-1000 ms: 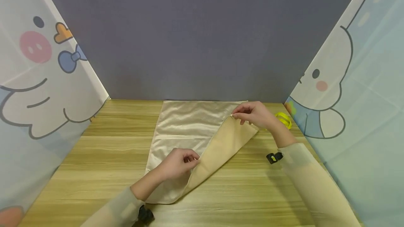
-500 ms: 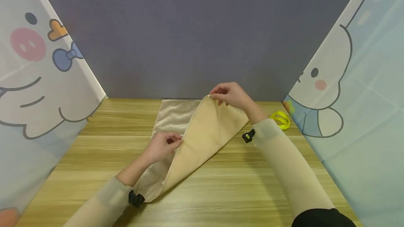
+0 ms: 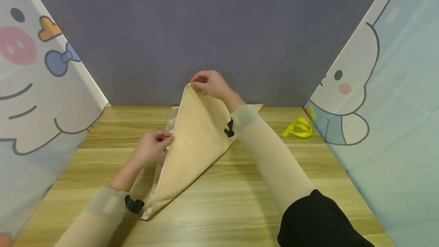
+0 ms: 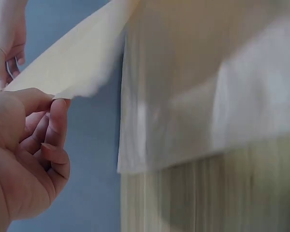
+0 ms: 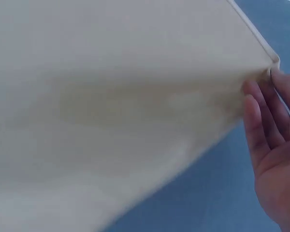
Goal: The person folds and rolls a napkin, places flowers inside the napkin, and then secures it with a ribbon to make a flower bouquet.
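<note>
A beige cloth [image 3: 192,140], satiny on one face and matt on the other, is lifted off the table and folded over diagonally. The right hand [image 3: 210,84] pinches its raised top corner between thumb and fingers, up against the grey backdrop. Lower along the same edge, the left hand [image 3: 152,146] pinches the hem. In the left wrist view the hem of the cloth [image 4: 77,67] is caught between thumb and forefinger. The right wrist view has the corner of the cloth [image 5: 135,111] gripped at the thumb, with the other fingers behind it.
A yellow ribbon loop [image 3: 299,128] lies on the wood-grain table [image 3: 240,201] at the right. A grey panel [image 3: 205,29] rises behind the table, and cartoon-printed sheets [image 3: 387,79] flank both sides.
Both hands have carried the cloth's edge leftward and upward. Its matt underside now covers most of the satiny face. The yellow ribbon has come fully into view.
</note>
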Tool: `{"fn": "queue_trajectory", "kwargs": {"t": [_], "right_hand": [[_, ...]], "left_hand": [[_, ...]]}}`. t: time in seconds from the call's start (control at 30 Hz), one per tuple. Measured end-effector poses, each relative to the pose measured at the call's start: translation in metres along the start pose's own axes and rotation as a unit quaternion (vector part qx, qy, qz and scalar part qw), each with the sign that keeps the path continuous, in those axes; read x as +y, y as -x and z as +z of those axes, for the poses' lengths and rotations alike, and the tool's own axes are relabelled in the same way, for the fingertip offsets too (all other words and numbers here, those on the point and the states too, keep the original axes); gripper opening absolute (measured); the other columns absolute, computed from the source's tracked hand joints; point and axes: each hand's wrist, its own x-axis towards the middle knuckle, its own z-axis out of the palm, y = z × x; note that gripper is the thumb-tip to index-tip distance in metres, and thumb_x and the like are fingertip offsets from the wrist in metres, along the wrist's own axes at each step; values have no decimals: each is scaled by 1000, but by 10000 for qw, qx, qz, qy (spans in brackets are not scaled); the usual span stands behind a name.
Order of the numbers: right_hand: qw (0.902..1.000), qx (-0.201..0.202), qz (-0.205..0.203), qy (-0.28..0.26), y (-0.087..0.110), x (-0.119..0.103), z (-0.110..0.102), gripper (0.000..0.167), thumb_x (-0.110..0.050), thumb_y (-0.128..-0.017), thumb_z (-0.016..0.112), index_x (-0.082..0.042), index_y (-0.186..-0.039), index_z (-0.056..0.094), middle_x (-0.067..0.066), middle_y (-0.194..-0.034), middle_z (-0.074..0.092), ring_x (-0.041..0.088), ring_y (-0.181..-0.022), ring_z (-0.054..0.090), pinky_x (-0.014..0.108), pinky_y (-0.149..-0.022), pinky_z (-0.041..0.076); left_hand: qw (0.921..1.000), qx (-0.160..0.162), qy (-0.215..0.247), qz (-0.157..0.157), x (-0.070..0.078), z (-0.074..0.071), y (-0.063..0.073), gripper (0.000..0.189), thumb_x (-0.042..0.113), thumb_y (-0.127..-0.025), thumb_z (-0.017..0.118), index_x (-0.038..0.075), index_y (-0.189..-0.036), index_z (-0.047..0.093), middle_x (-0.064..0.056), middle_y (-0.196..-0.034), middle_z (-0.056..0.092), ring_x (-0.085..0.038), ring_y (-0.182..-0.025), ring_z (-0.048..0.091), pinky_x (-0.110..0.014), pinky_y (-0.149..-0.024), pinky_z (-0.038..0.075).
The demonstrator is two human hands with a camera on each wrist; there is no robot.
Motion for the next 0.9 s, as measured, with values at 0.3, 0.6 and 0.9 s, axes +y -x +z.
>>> {"fn": "queue_trajectory", "kwargs": {"t": [0.3, 0.6, 0.9], "right_hand": [[9971, -696, 108, 289, -6, 18, 40, 52, -25, -114, 63, -8, -162, 53, 12, -157, 64, 27, -144, 61, 37, -120, 49], [9425, -2326, 1463, 1904, 66, 91, 69, 65, -46, -113, 58, -22, -171, 41, 11, -180, 32, 34, -167, 31, 59, -134, 28], [9321, -2658, 1430, 2001, 83, 110, 77, 80, -63, -110, 54, -32, -177, 24, 11, -187, 0, 36, -173, -4, 69, -136, 0]], "left_hand": [[9980, 143, -212, -584, -36, -7, -19, 28, 18, -110, 65, -8, -117, 75, -14, -91, 78, -20, -73, 72, -26, -59, 54], [9936, -24, -597, -962, -59, 1, -18, 32, 18, -107, 62, -9, -117, 73, -12, -87, 75, -15, -68, 60, -29, -59, 50], [9919, -199, -866, -904, -59, 3, -15, 36, 21, -108, 56, -10, -123, 68, -25, -109, 74, -19, -72, 63, -33, -62, 52]]}}
